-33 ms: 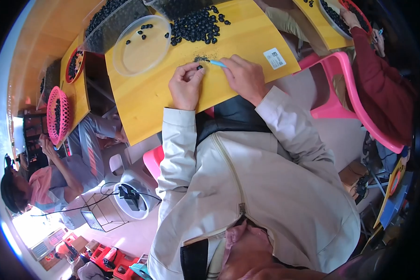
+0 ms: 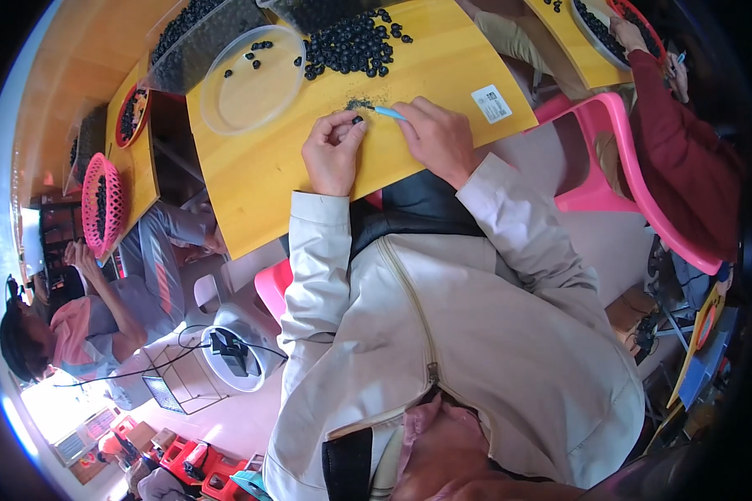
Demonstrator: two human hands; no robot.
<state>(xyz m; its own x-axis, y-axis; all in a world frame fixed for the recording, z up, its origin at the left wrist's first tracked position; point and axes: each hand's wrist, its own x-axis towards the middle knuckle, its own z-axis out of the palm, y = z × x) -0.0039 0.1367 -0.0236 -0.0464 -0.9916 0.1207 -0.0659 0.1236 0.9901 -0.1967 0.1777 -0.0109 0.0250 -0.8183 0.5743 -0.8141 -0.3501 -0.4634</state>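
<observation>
Between the fingertips of my left hand [image 2: 332,154] I pinch a small round black bead [image 2: 358,120]. My right hand [image 2: 437,138] is closed around a light-blue pen-like tool [image 2: 389,113], whose thin dark tip points left, just above the bead. Whether tip and bead touch is too small to tell. Dark crumbs [image 2: 359,104] are scattered on the yellow table [image 2: 251,184] just beyond my hands. Farther back lies a loose heap of black beads [image 2: 351,50]. To its left, a shallow clear round tray [image 2: 217,113] holds several beads.
Clear bins [image 2: 180,71] full of beads stand at the back left. A white label [image 2: 491,104] sticks to the table's right side. Co-workers sit at left and right, near a pink basket [image 2: 92,209] and a pink chair [image 2: 618,150]. A white bucket [image 2: 242,376] stands behind at left.
</observation>
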